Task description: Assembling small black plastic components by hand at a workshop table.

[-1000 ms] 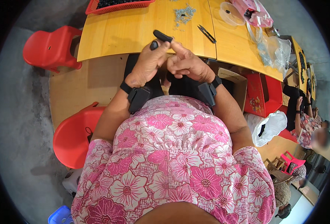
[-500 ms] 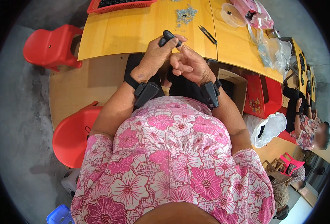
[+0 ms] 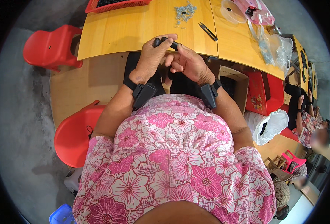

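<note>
My left hand (image 3: 150,58) is closed around small, rounded black pieces (image 3: 165,40) above the table's front edge. They look like two smooth, capsule-shaped parts; their exact kind is not clear. On the right end of the black part, my right hand (image 3: 190,64) presses with thumb and forefinger, its other fingers curled below. Beyond the hands lies a loose heap of tiny clear pieces (image 3: 184,14) on the yellow table (image 3: 142,28). A pair of black thread snips (image 3: 208,32) rests to the right of the heap.
A red basket (image 3: 117,5) of black parts stands at the far left. A clear tub (image 3: 233,14), a pink bag (image 3: 255,14) and clear plastic bags (image 3: 279,50) are at the right. Red chairs (image 3: 73,136) stand left; an open carton (image 3: 236,76) lies below the table. A co-worker (image 3: 307,123) sits right.
Both hands have shifted slightly left. The black pieces have tilted lower, and my right thumb and forefinger have come onto the right end.
</note>
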The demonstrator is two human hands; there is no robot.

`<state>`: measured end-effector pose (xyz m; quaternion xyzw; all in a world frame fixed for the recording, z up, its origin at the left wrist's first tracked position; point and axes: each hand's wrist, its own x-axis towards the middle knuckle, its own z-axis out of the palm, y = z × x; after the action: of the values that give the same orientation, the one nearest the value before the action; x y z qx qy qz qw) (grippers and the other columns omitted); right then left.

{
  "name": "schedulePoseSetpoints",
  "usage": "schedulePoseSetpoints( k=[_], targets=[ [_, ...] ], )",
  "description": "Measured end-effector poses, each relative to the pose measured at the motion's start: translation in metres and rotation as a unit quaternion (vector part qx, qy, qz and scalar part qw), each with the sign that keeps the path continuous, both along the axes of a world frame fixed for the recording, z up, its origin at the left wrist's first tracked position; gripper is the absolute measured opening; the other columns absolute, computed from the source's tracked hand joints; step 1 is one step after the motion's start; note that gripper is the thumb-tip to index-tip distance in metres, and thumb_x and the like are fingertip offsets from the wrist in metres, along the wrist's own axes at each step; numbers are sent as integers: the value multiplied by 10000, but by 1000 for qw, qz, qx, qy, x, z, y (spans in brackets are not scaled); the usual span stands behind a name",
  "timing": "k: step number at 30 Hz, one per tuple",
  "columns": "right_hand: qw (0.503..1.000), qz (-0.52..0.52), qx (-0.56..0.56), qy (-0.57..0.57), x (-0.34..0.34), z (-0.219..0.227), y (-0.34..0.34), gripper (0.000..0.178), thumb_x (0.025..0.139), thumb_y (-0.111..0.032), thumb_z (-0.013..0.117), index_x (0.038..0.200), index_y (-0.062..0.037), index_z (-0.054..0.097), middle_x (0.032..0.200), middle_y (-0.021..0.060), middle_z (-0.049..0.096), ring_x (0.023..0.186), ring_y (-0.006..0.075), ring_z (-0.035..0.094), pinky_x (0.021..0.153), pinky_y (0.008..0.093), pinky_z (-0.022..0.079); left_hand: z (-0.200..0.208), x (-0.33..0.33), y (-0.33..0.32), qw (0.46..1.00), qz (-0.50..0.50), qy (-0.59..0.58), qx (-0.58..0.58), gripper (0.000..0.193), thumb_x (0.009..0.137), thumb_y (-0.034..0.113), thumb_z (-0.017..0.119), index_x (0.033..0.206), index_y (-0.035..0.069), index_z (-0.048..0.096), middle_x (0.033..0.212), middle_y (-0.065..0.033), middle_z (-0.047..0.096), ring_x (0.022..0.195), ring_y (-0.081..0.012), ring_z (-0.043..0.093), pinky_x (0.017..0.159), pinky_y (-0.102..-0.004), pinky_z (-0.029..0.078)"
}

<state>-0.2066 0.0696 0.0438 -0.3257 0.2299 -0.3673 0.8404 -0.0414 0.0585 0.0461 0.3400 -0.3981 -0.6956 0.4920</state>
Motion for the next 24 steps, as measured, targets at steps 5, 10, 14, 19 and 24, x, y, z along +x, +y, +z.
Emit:
schedulePoseSetpoints(
  k=[5, 10, 14, 19, 24],
  targets=[
    [1000, -7, -12, -6, -2, -1, 1, 357, 973, -354, 476, 1068, -31, 593, 874, 73, 656, 566, 79, 407, 674, 282, 474, 1, -1, 4, 999, -29, -10, 45, 294, 961, 236, 552, 1130, 0, 600, 919, -25, 607, 695, -79, 551, 640, -196, 485],
    [998, -52, 41, 1, 2, -9, 4, 277, 962, -314, 511, 1006, -55, 598, 822, 70, 648, 581, 99, 469, 670, 308, 464, -5, -2, 13, 990, -97, -99, 7, 328, 956, 253, 553, 1199, 33, 576, 819, 8, 539, 644, -66, 503, 606, -195, 460],
    [992, -123, 30, -18, 3, -1, -5, 251, 942, -283, 563, 913, -43, 630, 748, 19, 633, 578, 93, 542, 645, 277, 496, -16, 9, 9, 984, -63, 107, 127, 523, 981, 452, 416, 1318, 56, 471, 919, -6, 568, 613, -71, 430, 743, -288, 451],
    [979, -179, 13, 94, -4, -4, -10, 123, 880, -157, 658, 943, -54, 632, 810, 36, 663, 615, 93, 567, 659, 255, 504, -7, 28, 4, 942, -75, 286, 159, 705, 931, 615, 360, 1359, 59, 426, 1065, -89, 532, 686, -112, 446, 816, -329, 436],
    [967, -217, -60, 120, 11, -10, -8, 244, 869, -57, 641, 1108, -51, 589, 915, 48, 678, 738, 89, 600, 664, 220, 494, -15, 34, 0, 928, -94, 329, 147, 678, 950, 576, 346, 1393, 64, 384, 1135, -120, 503, 841, -163, 485, 885, -344, 418]
  ],
)
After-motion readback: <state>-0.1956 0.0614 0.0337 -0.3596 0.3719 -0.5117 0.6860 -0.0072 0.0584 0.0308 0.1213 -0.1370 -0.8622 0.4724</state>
